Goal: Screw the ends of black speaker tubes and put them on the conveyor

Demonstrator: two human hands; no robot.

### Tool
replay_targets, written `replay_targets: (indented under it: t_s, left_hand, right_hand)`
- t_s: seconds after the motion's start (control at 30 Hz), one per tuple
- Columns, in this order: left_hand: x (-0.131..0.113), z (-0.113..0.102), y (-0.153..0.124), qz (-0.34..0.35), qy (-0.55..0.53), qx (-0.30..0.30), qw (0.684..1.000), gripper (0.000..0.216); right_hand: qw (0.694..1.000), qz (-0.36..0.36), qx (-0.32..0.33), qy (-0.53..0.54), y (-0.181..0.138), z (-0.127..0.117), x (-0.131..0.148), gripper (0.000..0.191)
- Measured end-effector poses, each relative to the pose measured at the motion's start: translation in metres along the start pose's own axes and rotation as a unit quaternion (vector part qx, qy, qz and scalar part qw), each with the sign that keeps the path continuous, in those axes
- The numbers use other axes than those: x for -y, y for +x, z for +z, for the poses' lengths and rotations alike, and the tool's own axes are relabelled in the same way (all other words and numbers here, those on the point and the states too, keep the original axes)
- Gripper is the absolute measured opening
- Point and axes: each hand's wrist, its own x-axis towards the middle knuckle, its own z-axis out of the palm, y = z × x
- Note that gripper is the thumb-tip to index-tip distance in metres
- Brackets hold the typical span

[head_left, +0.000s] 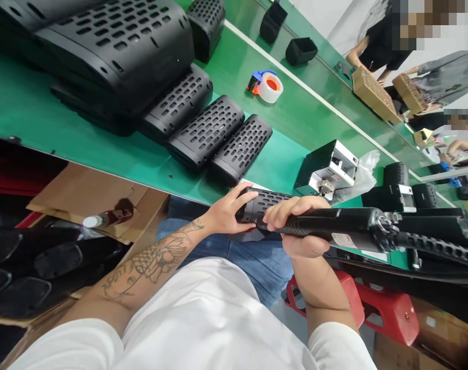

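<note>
My left hand [230,209] grips the near end of a black housing with slotted holes [267,199], fingers and thumb on either side of it. In my right hand [301,226] is a black electric screwdriver [345,226], the fingers wrapped round its ribbed body. Its tip points left, toward the end of the housing beside my left hand; whether it touches is hidden. A coiled black cable [434,244] leads off from the screwdriver's back end to the right. Just beyond the housing stands a black and white screw feeder [328,169].
Several similar slotted housings [243,146] lie on the green bench [156,177] at the left. A tape dispenser [266,86] sits farther back. Red stools [391,313] and an open carton [91,192] with a bottle [108,216] are below. Other people handle cardboard boxes [374,95] across the bench.
</note>
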Motion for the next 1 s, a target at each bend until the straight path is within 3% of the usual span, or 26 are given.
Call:
replay_targets:
  t_s: [0.13,0.33,0.53,0.67,0.87,1.0]
  left_hand:
    - [0.000,0.001,0.001,-0.007,0.005,0.000,1.000,0.099]
    - [0.000,0.001,0.001,-0.007,0.011,0.008,1.000,0.100]
    - [0.002,0.001,0.002,0.016,0.013,-0.001,1.000,0.099]
    - [0.005,0.004,0.001,0.016,0.007,0.003,1.000,0.100]
    - [0.008,0.007,0.000,0.011,0.022,0.004,1.000,0.100]
    - [0.012,0.003,0.000,0.015,0.026,0.008,0.999,0.100]
  right_hand:
    - [1.000,0.020,0.010,-0.015,-0.004,0.000,-0.001,0.061]
    - [0.998,0.030,0.046,0.014,-0.009,-0.006,-0.004,0.047]
    - [0.997,0.021,0.059,0.035,-0.012,-0.008,-0.020,0.070]
    - [0.996,0.003,0.064,0.057,-0.010,-0.009,-0.022,0.052]
    - [0.997,0.036,0.063,0.030,-0.010,-0.011,-0.024,0.062]
    - [0.996,0.008,0.073,0.045,-0.011,-0.002,-0.019,0.045]
